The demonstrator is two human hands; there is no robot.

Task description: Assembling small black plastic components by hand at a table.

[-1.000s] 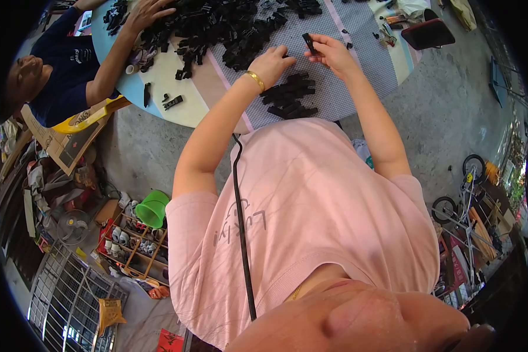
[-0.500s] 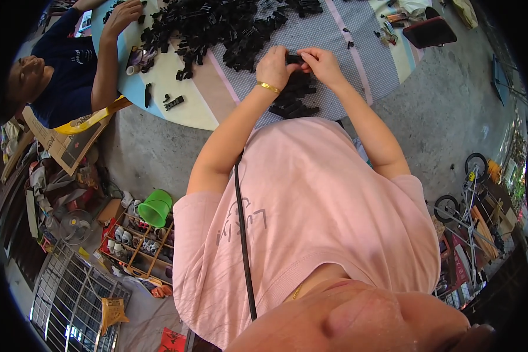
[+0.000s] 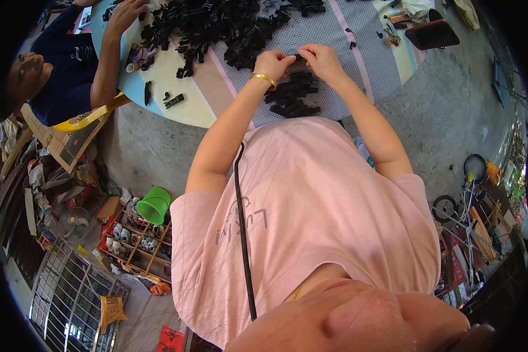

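- Just off the near right edge of the big black pile [image 3: 217, 32], your left hand [image 3: 272, 66] and right hand [image 3: 324, 63] meet over the table [image 3: 384, 73].
- Between them sits one small black piece [image 3: 298, 60], mostly covered by your fingers; it is clear of the pile, to its near right.
- Your left hand is narrow, thumb reaching toward the piece; your right hand is narrow too, thumb and finger pinched at the other end. How firmly either grips, you cannot tell from here.
- Nearer to you than the pile, below your hands, lies a small batch of black pieces [image 3: 293, 97], set roughly side by side.
- To the near left of the pile, a loose black clip [image 3: 173, 101] lies by itself.
- Just left of the pile is a co-worker's hand [image 3: 125, 16], apart from yours.
- The step in hand looks like two-handed fingertip work on a single piece.
- The next move seems to call for a steady left hold and a small, controlled right-hand motion.
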